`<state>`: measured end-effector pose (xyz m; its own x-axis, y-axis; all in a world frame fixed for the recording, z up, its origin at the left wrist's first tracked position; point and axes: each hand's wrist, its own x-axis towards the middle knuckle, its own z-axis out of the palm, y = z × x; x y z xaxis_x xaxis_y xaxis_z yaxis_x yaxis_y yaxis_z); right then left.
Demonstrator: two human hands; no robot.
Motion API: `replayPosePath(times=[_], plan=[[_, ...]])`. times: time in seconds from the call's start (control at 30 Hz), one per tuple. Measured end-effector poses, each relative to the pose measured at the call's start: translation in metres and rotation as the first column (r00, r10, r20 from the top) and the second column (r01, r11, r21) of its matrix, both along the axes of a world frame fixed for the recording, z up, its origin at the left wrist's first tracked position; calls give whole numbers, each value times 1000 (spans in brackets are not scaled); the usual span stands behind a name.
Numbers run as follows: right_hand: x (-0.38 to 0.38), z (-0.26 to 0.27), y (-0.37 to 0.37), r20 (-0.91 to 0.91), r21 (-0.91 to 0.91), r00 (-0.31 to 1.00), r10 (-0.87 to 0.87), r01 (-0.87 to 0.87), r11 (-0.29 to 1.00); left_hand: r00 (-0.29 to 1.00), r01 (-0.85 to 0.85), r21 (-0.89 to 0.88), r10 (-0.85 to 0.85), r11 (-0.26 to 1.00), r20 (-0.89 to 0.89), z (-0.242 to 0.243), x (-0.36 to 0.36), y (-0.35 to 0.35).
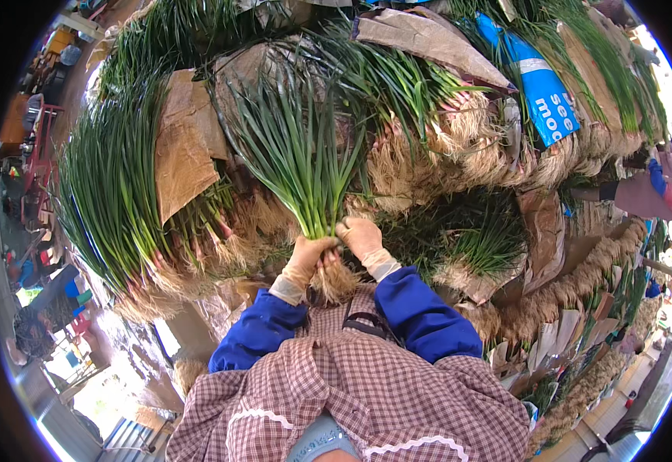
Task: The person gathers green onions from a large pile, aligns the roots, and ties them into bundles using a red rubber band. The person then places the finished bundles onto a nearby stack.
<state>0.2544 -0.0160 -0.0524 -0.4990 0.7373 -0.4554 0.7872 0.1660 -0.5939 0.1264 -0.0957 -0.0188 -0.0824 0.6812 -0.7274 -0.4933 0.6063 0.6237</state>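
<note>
My gloved left hand is closed around the lower stems of a bunch of green onions. Its green leaves fan out away from me, and its pale roots hang below the hand towards my apron. My gloved right hand has its fingers curled at the right edge of the same bunch, just above the bulbs and close to the left thumb. The right fingertips are partly hidden.
Rooted green onions lie in a pile on the left and beyond my hands. Brown paper and a blue printed sheet separate some bundles. Loose greens lie right of my hands. A person is at far right.
</note>
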Motion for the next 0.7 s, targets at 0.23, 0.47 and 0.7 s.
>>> replayPosePath(times=[0.23,0.47,0.7], plan=[[14,2,149,379,138,902,210,-279,950,984,-56,-8,56,998,167,69,-56,-34],[-6,-15,228,384,336,917,-104,-34,941,817,-487,306,303,818,490,124,-79,-37],[16,9,187,-178,-511,867,-466,324,796,814,-533,109,473,839,336,60,-53,-5]])
